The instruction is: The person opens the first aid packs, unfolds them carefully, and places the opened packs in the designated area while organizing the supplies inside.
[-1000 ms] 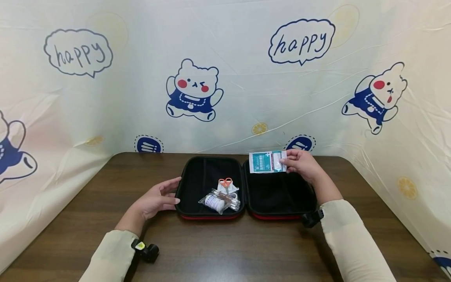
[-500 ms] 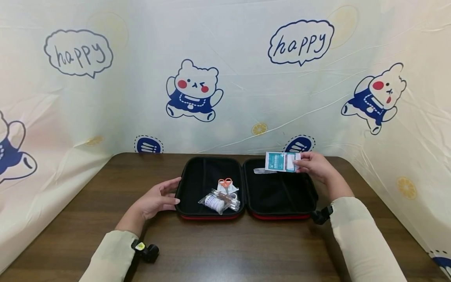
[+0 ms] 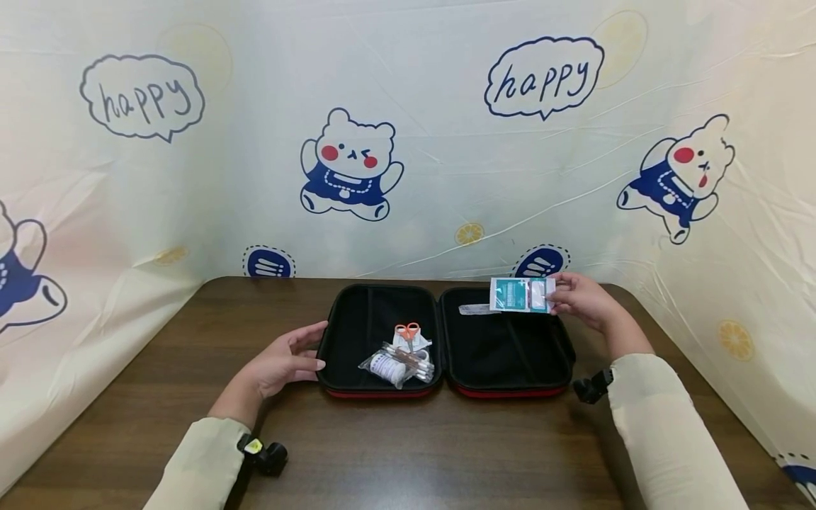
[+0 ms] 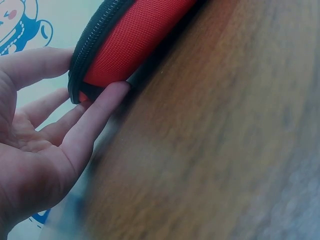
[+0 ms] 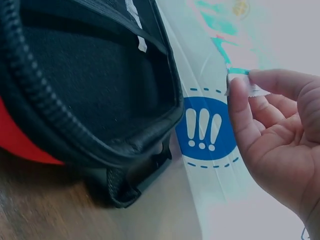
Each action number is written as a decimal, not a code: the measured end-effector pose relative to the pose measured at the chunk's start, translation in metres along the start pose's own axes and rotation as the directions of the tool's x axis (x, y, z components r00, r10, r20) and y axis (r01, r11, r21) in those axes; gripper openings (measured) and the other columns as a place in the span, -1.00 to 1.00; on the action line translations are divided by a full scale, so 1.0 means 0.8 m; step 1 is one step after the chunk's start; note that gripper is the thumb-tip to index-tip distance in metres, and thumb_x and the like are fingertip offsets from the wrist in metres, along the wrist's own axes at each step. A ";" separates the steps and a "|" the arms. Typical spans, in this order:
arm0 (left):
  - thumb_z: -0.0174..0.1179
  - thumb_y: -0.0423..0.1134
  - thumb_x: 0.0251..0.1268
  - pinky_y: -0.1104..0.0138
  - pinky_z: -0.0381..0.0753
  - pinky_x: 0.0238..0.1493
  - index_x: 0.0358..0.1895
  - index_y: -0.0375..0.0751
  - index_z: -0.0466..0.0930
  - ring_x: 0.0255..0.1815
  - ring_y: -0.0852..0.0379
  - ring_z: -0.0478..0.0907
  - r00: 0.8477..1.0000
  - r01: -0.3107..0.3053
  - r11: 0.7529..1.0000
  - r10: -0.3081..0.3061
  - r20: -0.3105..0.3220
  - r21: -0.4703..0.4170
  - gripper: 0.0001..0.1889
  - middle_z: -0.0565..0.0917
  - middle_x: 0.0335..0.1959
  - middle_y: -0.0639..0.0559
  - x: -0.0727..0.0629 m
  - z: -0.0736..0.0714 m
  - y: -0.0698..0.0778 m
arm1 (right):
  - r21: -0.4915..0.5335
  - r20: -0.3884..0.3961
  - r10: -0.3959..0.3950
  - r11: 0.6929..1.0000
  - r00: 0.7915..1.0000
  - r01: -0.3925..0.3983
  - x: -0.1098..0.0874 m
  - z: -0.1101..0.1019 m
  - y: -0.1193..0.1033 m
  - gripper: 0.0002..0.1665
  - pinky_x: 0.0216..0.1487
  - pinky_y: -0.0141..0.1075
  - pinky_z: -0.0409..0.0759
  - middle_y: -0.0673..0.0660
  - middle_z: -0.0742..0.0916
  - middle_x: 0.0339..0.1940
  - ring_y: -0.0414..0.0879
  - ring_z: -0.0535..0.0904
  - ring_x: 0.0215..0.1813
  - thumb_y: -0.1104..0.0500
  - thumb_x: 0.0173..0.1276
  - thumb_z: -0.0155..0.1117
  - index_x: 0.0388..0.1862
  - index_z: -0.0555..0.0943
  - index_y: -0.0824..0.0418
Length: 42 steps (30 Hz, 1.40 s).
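Note:
An unfolded black-lined case (image 3: 347,340) with a red shell lies on the table. My left hand (image 3: 290,360) touches its left side, thumb on the red outer wall (image 4: 130,47) and a finger at the zip edge (image 4: 97,37). My right hand (image 3: 583,303) pinches a flat teal-and-white packet (image 3: 511,295) by its right end, over the back of the right half. In the right wrist view, thumb and finger meet on the packet's edge (image 5: 240,75). The left half holds orange-handled scissors (image 3: 408,330), a white roll (image 3: 387,367) in clear wrap and bagged cotton swabs (image 3: 417,363).
A thin clear-and-white strip (image 3: 477,309) shows at the back of the right half, partly behind the packet. The wooden table (image 3: 408,446) reaches back to a printed cloth (image 3: 433,177). A black strap loop (image 5: 125,187) juts from the case.
My right hand has moved to the right with the packet, which uncovers the thin strip in the right half. The left hand and the case stay in place.

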<state>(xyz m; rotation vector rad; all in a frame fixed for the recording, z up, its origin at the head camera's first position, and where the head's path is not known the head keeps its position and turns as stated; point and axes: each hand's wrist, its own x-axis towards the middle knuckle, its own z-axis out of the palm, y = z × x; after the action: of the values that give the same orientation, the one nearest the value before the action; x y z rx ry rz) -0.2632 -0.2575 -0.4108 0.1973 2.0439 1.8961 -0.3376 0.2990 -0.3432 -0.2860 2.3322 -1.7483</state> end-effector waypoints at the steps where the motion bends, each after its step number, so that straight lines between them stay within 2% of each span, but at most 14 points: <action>1: 0.29 -0.45 0.20 0.09 0.60 0.08 0.55 -0.18 0.01 0.26 -0.20 0.35 1.000 -0.001 1.000 0.001 0.000 0.000 -0.12 -0.04 0.54 -0.32 0.000 0.000 0.000 | -0.011 -0.002 0.003 1.000 1.000 -0.003 0.000 -0.001 0.000 -0.50 -0.14 -0.26 0.67 0.12 0.68 -0.17 -0.14 0.61 -0.28 0.39 0.44 0.09 0.27 0.21 0.53; 9: 0.28 -0.44 0.21 0.10 0.60 0.08 0.55 -0.18 0.00 0.26 -0.19 0.35 1.000 -0.001 1.000 0.001 0.000 0.000 -0.12 -0.05 0.54 -0.32 -0.002 -0.001 0.000 | -0.111 -0.067 0.080 0.990 0.995 -0.087 0.002 -0.014 0.001 -0.40 -0.17 -0.24 0.67 0.19 0.67 -0.08 -0.14 0.60 -0.26 0.33 0.47 0.11 0.39 0.18 0.49; 15: 0.29 -0.43 0.22 0.10 0.60 0.08 0.55 -0.17 0.00 0.26 -0.18 0.36 1.000 0.002 1.000 -0.002 0.001 0.003 -0.13 -0.04 0.54 -0.32 -0.002 -0.001 0.000 | -0.198 -0.089 0.122 0.971 0.988 -0.138 0.002 -0.025 0.002 -0.43 -0.22 -0.26 0.65 0.32 0.60 -0.02 -0.09 0.58 -0.26 0.32 0.46 0.06 0.36 0.21 0.54; 20: 0.29 -0.43 0.22 0.10 0.59 0.08 0.55 -0.17 0.01 0.28 -0.20 0.34 1.000 0.000 1.000 0.000 0.003 0.008 -0.13 -0.05 0.54 -0.32 -0.002 -0.001 0.000 | -0.260 -0.081 0.171 0.947 0.982 -0.187 0.003 -0.029 0.006 -0.44 -0.17 -0.19 0.66 0.38 0.57 0.00 -0.04 0.57 -0.24 0.34 0.43 0.08 0.32 0.26 0.58; 28: 0.28 -0.43 0.22 0.09 0.59 0.09 0.55 -0.18 0.00 0.28 -0.21 0.33 1.000 -0.005 1.000 0.005 0.006 0.009 -0.13 -0.06 0.54 -0.32 -0.002 -0.002 -0.001 | -0.306 -0.031 0.217 0.927 0.976 -0.216 0.011 -0.014 0.010 -0.51 -0.30 -0.25 0.64 0.29 0.64 -0.16 -0.07 0.57 -0.32 0.37 0.36 0.11 0.21 0.35 0.59; 35: 0.29 -0.43 0.22 0.09 0.59 0.09 0.55 -0.17 0.00 0.30 -0.24 0.30 1.000 -0.005 1.000 0.005 0.003 0.008 -0.13 -0.06 0.54 -0.32 -0.002 -0.002 0.000 | -0.369 -0.023 0.234 0.901 0.972 -0.226 0.021 0.006 -0.001 -0.51 -0.32 -0.27 0.65 0.34 0.60 -0.12 -0.06 0.56 -0.32 0.36 0.37 0.15 0.23 0.36 0.57; 42: 0.29 -0.43 0.21 0.09 0.59 0.09 0.55 -0.17 0.00 0.30 -0.23 0.31 1.000 -0.003 1.000 0.003 0.011 0.003 -0.12 -0.07 0.54 -0.32 -0.001 -0.001 0.001 | -0.436 0.036 0.247 0.876 0.968 -0.207 0.029 0.020 -0.006 -0.54 -0.33 -0.26 0.66 0.33 0.63 -0.18 -0.05 0.58 -0.32 0.38 0.35 0.20 0.17 0.42 0.59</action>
<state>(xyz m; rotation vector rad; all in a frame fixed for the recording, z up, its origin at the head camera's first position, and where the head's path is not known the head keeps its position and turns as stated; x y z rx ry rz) -0.2630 -0.2586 -0.4103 0.2108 2.0411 1.8892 -0.3554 0.2764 -0.3442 -0.1441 2.5424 -1.0798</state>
